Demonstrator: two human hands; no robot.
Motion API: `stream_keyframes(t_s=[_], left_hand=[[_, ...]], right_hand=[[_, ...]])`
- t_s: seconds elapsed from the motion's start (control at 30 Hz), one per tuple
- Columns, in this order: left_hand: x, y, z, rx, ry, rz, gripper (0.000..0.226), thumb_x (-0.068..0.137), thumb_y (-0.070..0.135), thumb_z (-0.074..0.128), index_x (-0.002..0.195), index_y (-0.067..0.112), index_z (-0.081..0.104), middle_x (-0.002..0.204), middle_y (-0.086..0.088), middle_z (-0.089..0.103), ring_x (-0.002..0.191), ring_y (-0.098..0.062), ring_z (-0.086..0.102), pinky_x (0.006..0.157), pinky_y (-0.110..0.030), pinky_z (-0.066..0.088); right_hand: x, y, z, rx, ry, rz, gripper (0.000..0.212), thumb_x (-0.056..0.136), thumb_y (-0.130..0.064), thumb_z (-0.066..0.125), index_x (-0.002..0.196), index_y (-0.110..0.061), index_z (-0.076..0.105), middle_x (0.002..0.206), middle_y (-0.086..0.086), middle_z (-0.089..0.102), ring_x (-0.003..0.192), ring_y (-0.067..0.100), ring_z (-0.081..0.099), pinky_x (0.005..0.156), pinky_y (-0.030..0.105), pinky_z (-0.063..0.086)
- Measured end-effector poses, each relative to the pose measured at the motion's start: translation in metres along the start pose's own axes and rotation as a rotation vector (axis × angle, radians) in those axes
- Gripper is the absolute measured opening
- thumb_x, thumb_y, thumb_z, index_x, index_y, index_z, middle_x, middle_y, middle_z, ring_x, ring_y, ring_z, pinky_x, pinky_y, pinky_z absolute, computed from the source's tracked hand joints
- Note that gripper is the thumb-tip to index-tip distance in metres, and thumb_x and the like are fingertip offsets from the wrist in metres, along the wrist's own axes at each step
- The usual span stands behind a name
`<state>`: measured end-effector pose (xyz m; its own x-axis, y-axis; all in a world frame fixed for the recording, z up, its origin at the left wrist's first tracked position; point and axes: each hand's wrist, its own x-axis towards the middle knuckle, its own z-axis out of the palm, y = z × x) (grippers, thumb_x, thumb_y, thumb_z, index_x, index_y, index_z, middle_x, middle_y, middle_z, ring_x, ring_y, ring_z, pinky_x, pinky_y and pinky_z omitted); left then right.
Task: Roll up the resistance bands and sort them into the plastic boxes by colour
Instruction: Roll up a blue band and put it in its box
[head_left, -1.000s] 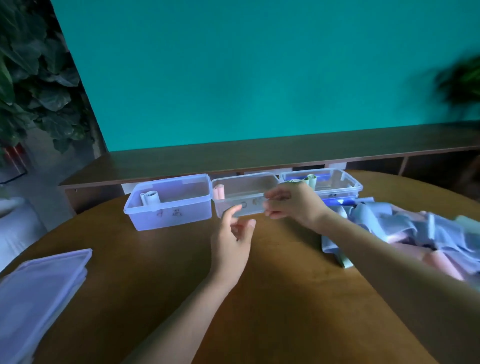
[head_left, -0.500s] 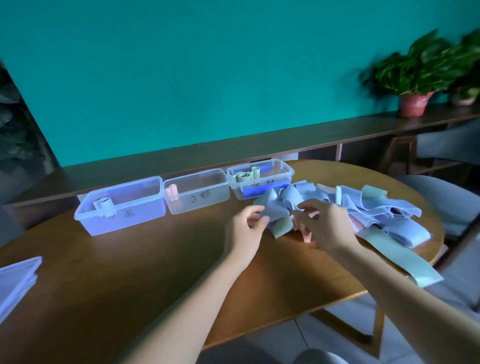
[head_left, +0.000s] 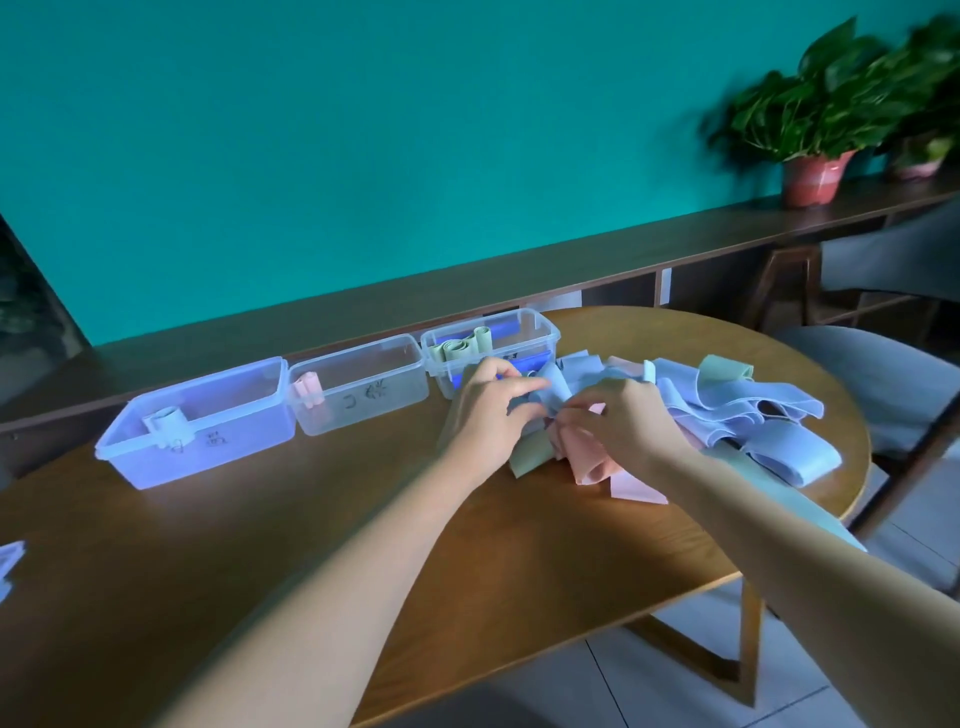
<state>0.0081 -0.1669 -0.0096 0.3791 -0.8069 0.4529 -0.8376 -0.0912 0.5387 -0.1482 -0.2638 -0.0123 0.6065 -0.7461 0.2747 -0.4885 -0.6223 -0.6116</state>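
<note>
Both your hands reach into the near edge of a loose pile of bands (head_left: 727, 415) on the round wooden table (head_left: 260, 545). Your left hand (head_left: 485, 410) curls its fingers round a pale blue band (head_left: 551, 392) and pinches it against the thumb. Your right hand (head_left: 623, 421) sits just beside it, fingertips bent down and pinching a fold in the tangle where a pink band (head_left: 592, 462) bunches up; exactly which strip it holds is hard to tell. The two hands nearly touch at the fingertips.

Below your right hand the pink band spills toward you onto the table. Below your left hand a pale green band (head_left: 530, 454) pokes out. To the right of your grip the rest of the pile spreads out, mostly pale blue loops with some green and pink.

Just beyond your left hand stands a clear box (head_left: 540, 332) holding green rolls (head_left: 460, 348) and something dark blue. To the left of it, touching in a row, comes a middle box (head_left: 363, 410) with one pink roll (head_left: 307, 389) at its left end, then a bluish box (head_left: 156, 462) with one pale roll (head_left: 166, 422).

Far right of your hands, potted plants (head_left: 815, 114) stand on a long shelf (head_left: 363, 317) along a teal wall (head_left: 363, 130).
</note>
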Motion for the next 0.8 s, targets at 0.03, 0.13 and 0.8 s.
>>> stream_keyframes(t_s=[0.03,0.13,0.8], left_hand=[[0.003,0.000,-0.001,0.022,-0.025,0.011,0.026,0.091,0.029,0.073,0.117,0.032,0.074,0.107,0.011,0.046,0.103,-0.009,0.043,0.086,-0.023,0.040],[0.010,0.006,-0.007,0.051,-0.058,0.045,0.022,0.090,0.028,0.074,0.112,0.029,0.077,0.108,0.012,0.045,0.107,-0.010,0.039,0.090,-0.024,0.036],[0.009,0.110,-0.134,-0.318,0.338,0.049,0.007,0.092,0.025,0.070,0.090,0.021,0.076,0.091,0.007,0.075,0.090,-0.011,0.069,0.088,-0.035,0.054]], right_hand=[[0.001,0.000,-0.001,0.020,0.010,-0.046,0.012,0.094,-0.027,0.067,0.092,-0.025,0.079,0.093,-0.002,0.071,0.077,0.013,0.060,0.064,0.026,0.049],[0.004,0.000,-0.006,0.108,0.079,-0.172,0.011,0.095,-0.026,0.069,0.092,-0.024,0.079,0.092,-0.010,0.066,0.073,0.002,0.054,0.067,0.022,0.040],[0.007,-0.125,-0.131,0.327,0.257,-0.411,0.012,0.086,-0.031,0.079,0.095,-0.023,0.078,0.086,-0.011,0.075,0.085,0.009,0.068,0.075,0.011,0.047]])
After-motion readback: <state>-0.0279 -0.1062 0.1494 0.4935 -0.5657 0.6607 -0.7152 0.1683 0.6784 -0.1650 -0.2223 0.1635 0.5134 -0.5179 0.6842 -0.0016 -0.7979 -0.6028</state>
